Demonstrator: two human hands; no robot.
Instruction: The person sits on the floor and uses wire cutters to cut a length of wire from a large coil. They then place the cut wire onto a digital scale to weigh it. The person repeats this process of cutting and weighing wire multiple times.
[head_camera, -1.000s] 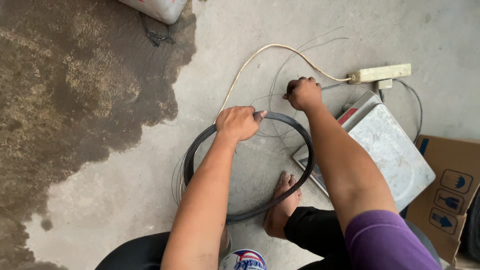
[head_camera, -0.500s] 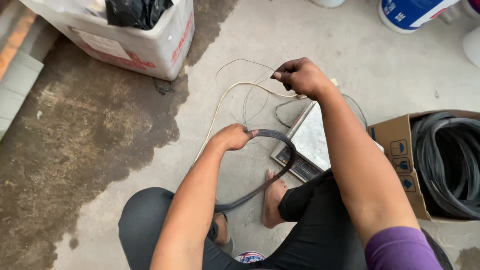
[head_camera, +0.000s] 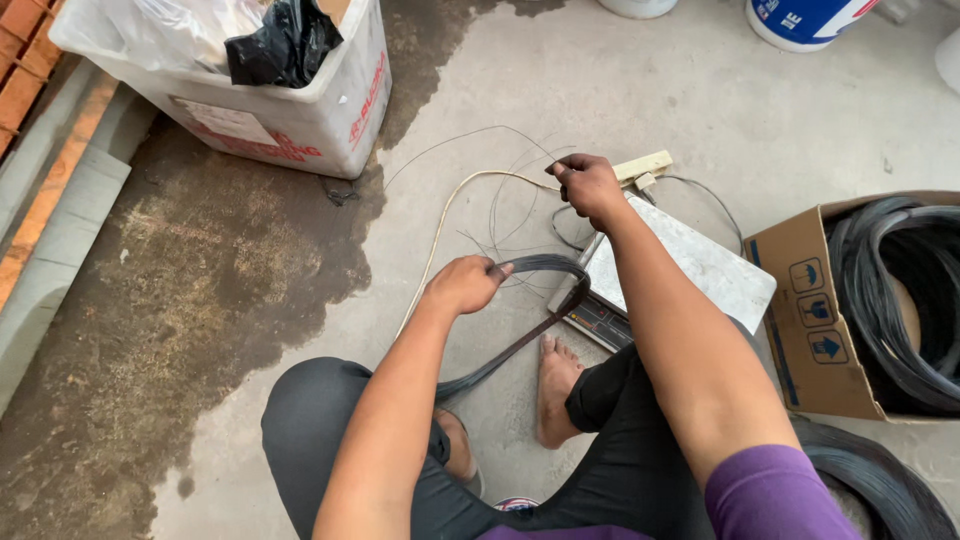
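Wire coil in hand — one bundle, partly wound.

Left hand (head_camera: 463, 284) fisted around dark wire coil (head_camera: 540, 300), held at centre above the floor; right hand (head_camera: 588, 184) at 1 o'clock pinches loose thin strands (head_camera: 500, 200) — several not yet gathered. One scale (head_camera: 690, 265), one cardboard box (head_camera: 800, 310) of finished coils at 3 o'clock.

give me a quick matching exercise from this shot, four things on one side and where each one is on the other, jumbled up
Things:
1. wire coil
2. cardboard box
3. white tub
4. weighing scale

Places:
A. top left, with a black bag inside
B. gripped by the left hand
C. far right, full of dark wire coils
D. under the right forearm, by the bare foot

Pairs: 1-B, 2-C, 3-A, 4-D

The right hand is raised further out, pinching thin wire strands.
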